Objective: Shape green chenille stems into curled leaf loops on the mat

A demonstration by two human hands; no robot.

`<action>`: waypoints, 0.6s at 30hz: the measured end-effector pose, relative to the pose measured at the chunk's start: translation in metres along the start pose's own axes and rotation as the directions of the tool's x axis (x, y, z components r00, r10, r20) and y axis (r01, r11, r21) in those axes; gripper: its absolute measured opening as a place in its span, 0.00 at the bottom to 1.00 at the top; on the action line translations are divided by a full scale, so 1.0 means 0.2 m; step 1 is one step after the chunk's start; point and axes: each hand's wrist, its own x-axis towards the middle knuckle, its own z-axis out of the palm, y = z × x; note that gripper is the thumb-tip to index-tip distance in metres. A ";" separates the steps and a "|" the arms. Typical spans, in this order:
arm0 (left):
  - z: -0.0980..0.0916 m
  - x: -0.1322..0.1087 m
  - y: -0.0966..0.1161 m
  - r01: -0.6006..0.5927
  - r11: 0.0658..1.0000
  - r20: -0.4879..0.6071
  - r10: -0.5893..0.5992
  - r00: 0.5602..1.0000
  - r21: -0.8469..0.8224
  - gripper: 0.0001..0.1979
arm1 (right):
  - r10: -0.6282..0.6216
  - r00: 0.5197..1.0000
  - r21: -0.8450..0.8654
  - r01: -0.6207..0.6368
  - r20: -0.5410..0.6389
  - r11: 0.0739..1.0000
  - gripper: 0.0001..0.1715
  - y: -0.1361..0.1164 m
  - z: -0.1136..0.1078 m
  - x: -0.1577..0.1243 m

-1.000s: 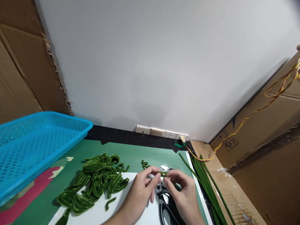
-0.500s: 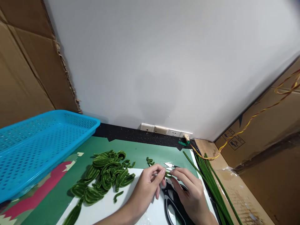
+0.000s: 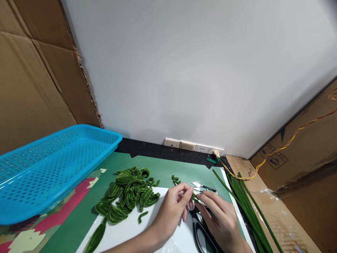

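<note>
A short green pipe cleaner piece [image 3: 194,197] is pinched between the fingertips of my left hand [image 3: 172,207] and my right hand [image 3: 222,216]; the fingers hide most of it. Beneath my right hand lie black-handled scissors [image 3: 200,236], partly covered. Just beyond the fingertips is a pointed metal tool with dark handles [image 3: 205,186], its kind unclear. To the left, a heap of leaf shapes made of striped green pipe cleaner [image 3: 130,189] rests on a white sheet [image 3: 126,234] and green mat. Small curled offcuts [image 3: 175,180] lie behind my left hand, and a single bent piece [image 3: 142,216] sits beside it.
A blue perforated basket [image 3: 60,168] stands at the left. Long green pipe cleaners [image 3: 243,202] lie along the right edge. Behind are wall sockets [image 3: 193,146] with a plugged-in twisted yellow-red wire [image 3: 259,166]. Cardboard [image 3: 34,70] flanks both sides.
The view has turned slightly left, so everything appears farther right. Both hands keep their pinch on the pipe cleaner piece, which now slants more between the fingertips.
</note>
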 end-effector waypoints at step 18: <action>0.00 -0.01 0.02 0.031 0.999 0.069 -0.029 0.997 -0.033 0.19 | 0.271 0.963 0.253 -0.264 0.007 0.931 0.09 -0.02 -0.02 0.03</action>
